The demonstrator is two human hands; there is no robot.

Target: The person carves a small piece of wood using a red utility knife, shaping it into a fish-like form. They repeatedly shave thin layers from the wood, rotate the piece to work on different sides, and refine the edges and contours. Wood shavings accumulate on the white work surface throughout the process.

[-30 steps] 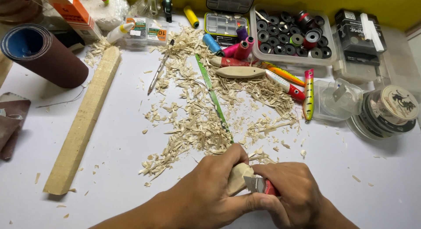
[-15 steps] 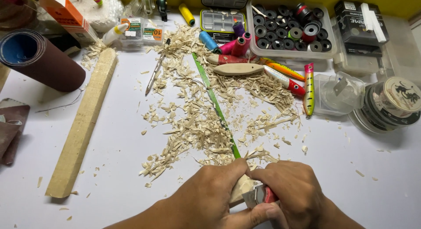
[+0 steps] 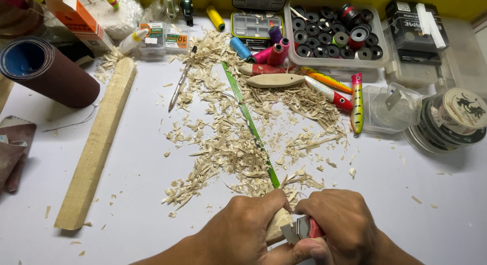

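Observation:
At the bottom middle of the view, my left hand grips a small pale wooden piece. My right hand holds a red-handled utility knife, its blade resting against the wood between both hands. A wide heap of wood shavings spreads over the white table just above my hands. A thin green stick lies across the shavings. A carved bare wooden lure body rests further back beside painted fishing lures.
A long wooden block lies at the left, near a roll of sandpaper. At the back stand a clear box of thread spools, loose spools, a glue bottle and small boxes. Line spools sit at right.
The view has shifted slightly and my hands sit a little lower in it. Both hands keep their grip, with the knife working against the wood.

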